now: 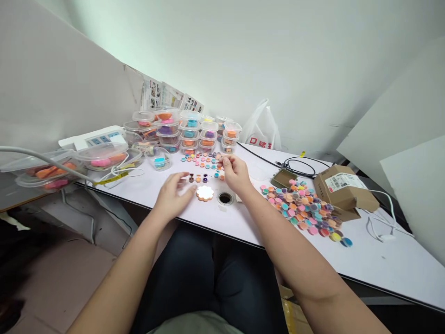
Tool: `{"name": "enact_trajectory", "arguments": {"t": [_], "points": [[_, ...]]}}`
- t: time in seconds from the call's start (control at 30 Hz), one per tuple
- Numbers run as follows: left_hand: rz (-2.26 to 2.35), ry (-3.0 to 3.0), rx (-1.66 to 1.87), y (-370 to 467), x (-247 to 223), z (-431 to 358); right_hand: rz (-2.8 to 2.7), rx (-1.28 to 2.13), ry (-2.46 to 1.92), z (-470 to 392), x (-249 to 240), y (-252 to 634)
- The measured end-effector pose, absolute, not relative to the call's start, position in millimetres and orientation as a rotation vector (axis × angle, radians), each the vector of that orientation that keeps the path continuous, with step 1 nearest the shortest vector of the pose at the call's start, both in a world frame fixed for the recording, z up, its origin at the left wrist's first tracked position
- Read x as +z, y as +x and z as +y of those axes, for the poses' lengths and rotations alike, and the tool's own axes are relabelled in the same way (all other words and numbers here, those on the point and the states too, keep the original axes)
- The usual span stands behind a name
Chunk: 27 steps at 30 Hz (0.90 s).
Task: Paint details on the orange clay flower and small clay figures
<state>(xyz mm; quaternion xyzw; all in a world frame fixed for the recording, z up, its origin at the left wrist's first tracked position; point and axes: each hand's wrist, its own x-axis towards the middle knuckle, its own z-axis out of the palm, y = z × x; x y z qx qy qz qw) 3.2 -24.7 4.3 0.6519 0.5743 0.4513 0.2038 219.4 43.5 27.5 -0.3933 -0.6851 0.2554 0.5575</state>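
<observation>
One white table bears colourful discs beside pale walls.

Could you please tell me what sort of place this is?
It looks like a small indoor workshop, or perhaps an office corner: a white table by a wall bears stacked clear tubs and a pile of small coloured discs.
</observation>
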Motion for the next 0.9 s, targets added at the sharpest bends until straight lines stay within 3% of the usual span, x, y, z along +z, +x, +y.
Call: {"name": "enact_trajectory", "arguments": {"t": [0.13, 0.5, 0.9], "points": [[1.751, 1.802, 1.176, -21.8, 6.8, 5.0, -1.819, 0.648, -0.961, 41.0, 21.3, 211.5], [1.602, 1.937, 0.938, -17.1, -9.4, 34.7, -1.978, 0.576, -1.072, 39.2, 17.5, 195.8], [1.568, 1.916, 1.026, -13.5, -12.2, 36.1, -2.191, 0.378, -1.182, 51.0, 8.3, 180.9]]}}
